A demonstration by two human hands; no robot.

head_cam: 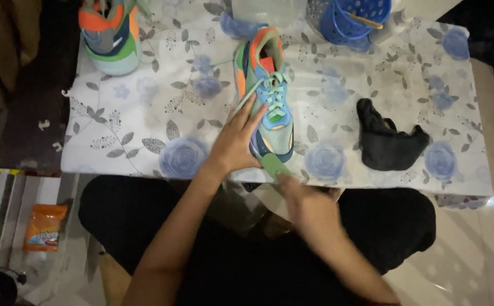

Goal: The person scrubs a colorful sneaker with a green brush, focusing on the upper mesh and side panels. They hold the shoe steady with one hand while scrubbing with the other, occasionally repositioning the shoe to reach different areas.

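Note:
A multicoloured sneaker (268, 85) with mint laces lies on a table covered by a white cloth with blue roses (145, 130), its toe pointing toward me. My left hand (237, 141) rests flat against the shoe's left side near the toe, fingers spread. My right hand (306, 201) is below the table edge, pinching a small green flat piece (273, 165) that touches the toe of the shoe. What that piece is, I cannot tell.
The matching second sneaker (111, 34) stands at the far left. A crumpled black cloth (386, 144) lies at the right. A blue basket (352, 20) and a clear container (267, 10) sit at the far edge. An orange packet (44, 226) lies on the floor left.

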